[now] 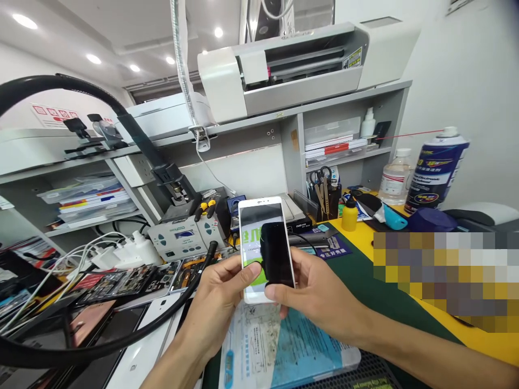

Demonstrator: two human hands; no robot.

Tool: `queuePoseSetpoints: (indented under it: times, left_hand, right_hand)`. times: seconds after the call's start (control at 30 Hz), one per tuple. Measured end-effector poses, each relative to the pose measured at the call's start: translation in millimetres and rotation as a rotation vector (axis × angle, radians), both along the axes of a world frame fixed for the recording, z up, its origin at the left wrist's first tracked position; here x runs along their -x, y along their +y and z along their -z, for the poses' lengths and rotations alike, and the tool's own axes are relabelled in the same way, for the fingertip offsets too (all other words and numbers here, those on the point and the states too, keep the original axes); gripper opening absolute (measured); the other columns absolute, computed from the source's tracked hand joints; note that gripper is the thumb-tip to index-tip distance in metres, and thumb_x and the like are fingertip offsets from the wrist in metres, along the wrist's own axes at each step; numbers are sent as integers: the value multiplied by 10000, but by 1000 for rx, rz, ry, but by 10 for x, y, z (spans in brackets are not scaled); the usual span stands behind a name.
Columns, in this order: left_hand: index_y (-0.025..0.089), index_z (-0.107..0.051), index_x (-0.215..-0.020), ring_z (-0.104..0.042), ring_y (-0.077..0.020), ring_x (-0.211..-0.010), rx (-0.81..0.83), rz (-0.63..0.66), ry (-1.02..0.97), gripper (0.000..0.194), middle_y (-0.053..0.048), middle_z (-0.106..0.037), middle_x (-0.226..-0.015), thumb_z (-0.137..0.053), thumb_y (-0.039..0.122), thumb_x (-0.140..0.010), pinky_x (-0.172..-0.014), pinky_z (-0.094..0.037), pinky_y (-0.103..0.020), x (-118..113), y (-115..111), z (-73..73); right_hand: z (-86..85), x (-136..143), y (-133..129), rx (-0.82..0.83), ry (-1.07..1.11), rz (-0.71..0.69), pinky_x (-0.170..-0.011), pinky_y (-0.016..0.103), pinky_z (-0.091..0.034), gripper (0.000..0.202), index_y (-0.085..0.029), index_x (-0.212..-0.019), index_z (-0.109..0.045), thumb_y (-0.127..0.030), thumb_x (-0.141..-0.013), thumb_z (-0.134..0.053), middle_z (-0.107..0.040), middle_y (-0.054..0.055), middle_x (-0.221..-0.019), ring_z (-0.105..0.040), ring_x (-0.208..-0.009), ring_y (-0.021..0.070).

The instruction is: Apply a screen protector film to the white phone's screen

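A white smartphone (252, 281) is held upright in both hands near the middle of the view. Part of its screen shows green and white, and a large black patch covers the right side of the display. My left hand (227, 286) grips the phone's left edge, its thumb lying on the lower screen. On the right edge, my right hand (310, 283) wraps round the phone with the thumb at the lower right of the screen. Under the hands lies a worn blue and white printed box or sheet (292, 346) on a dark green mat (365, 286).
A soldering station (182, 240) with yellow-tipped pliers on top stands behind, left of the phone. Black tubing (121, 351) arcs across the left foreground over phone parts. A yellow bottle (349, 215), tool holder (324, 197) and spray can (436, 173) stand right. A large machine (300, 81) sits above.
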State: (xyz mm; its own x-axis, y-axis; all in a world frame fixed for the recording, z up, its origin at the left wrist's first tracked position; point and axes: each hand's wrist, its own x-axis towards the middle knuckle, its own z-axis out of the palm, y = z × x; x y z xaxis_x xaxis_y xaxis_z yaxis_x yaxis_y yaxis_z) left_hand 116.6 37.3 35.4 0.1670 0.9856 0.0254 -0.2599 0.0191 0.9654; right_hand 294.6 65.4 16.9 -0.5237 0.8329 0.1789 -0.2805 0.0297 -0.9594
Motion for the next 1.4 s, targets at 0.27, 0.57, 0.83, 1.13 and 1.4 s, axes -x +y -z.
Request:
queuePoseSetpoints:
  times: [0.27,0.57,0.83,1.13,1.4]
  left_hand:
    - [224,-781,-1128,-721,-221,-817,-27,-5,0,264,-67,-776,-986,-769,333,-888,-768,-552,-350,-21,7,6]
    - [237,-763,-1206,-725,-248,-935,-13,-39,-2,336,-76,-784,-1079,-777,330,-884,-838,-548,-349,30,27,26]
    - [226,-800,-1126,-721,-285,-966,-50,-79,56,303,-93,-787,-1081,-786,375,-863,-839,-555,-378,4,11,-31]
    - [218,-787,-1146,-682,-265,-1034,-55,-100,10,300,-77,-764,-1123,-785,348,-876,-893,-524,-358,-28,7,48]
    - [245,-778,-1146,-711,-251,-942,-20,-76,-74,290,-55,-777,-1061,-786,337,-871,-834,-544,-358,-151,-43,81]
  right_hand:
    - [-3,10,-5,0,73,9,-575,258,-584,389,-214,-1099,-678,-298,-766,-861,-665,8,-916,-616,-773,162]
    - [-26,-15,5,-49,66,-10,-651,293,-607,358,-200,-1174,-723,-389,-876,-779,-708,58,-1076,-620,-762,150]
    - [-46,-42,-5,-63,49,-38,-690,298,-596,328,-208,-1148,-754,-436,-914,-738,-724,63,-1092,-625,-767,149]
    - [-13,-29,35,-63,21,36,-641,267,-562,352,-213,-1133,-742,-415,-853,-806,-710,28,-944,-612,-801,165]
    - [-10,0,10,8,33,105,-585,236,-546,310,-223,-1065,-780,-430,-837,-818,-669,-3,-806,-616,-738,152]
